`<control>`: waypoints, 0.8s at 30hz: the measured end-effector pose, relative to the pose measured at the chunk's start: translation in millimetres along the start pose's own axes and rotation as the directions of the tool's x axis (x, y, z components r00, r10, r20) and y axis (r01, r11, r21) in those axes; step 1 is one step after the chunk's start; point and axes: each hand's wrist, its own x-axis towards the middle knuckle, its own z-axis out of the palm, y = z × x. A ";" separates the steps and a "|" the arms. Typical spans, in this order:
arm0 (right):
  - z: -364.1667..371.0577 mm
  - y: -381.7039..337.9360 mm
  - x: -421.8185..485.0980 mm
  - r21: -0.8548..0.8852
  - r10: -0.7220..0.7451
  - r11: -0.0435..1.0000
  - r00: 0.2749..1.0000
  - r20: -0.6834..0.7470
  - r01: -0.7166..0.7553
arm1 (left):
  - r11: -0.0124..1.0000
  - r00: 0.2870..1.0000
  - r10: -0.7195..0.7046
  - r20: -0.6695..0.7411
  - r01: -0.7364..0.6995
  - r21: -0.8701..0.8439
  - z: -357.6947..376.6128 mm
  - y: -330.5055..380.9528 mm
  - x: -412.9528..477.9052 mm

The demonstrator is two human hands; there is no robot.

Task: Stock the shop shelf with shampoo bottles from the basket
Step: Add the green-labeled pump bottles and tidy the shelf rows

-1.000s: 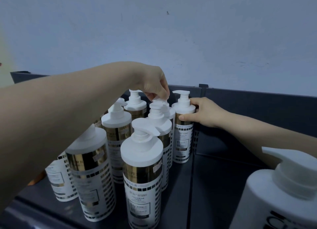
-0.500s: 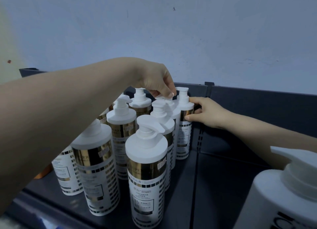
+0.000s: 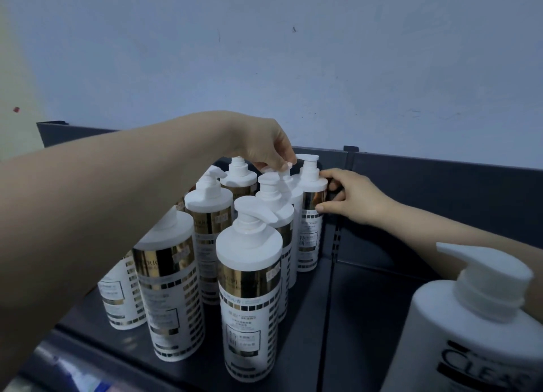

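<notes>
Gripping back-row shampoo with left hand [image 3: 264, 147] and right hand [image 3: 354, 197]

Pinching one rear bottle's pump [image 3: 284, 174] in the left fingertips; wrapping the right fingers round the gold band of the rightmost bottle [image 3: 308, 233]. Holding both upright on the dark shelf [image 3: 367, 318], behind the other bottles [image 3: 249, 288]

"clea" on near right pump bottle [image 3: 458, 333]

our left arm: reaching forward from the lower left, wrist bent down | our left hand [image 3: 264, 147]: fingertips bunched, pinching a pump head [image 3: 285, 176] | our right arm: stretched in from the right | our right hand [image 3: 354, 197]: thumb and fingers curled round the rear bottle [image 3: 308, 233]
</notes>
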 end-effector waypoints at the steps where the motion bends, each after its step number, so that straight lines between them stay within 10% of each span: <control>1: -4.8 -1.0 0.1 -0.019 0.003 1.000 1.000 -0.005 -0.003 | 1.000 1.000 0.001 -0.003 -0.001 0.026 -0.2 0.5 -2.6; 13: -84.9 -75.4 -30.2 -0.074 -0.154 0.984 0.981 0.114 0.163 | 0.966 0.958 0.164 -0.234 -0.108 0.235 -19.5 7.5 -78.5; 24: -66.0 -153.3 -39.7 -0.297 -0.179 0.909 0.917 0.358 0.293 | 0.970 0.978 0.204 0.046 -0.209 0.123 -4.6 -3.6 -142.0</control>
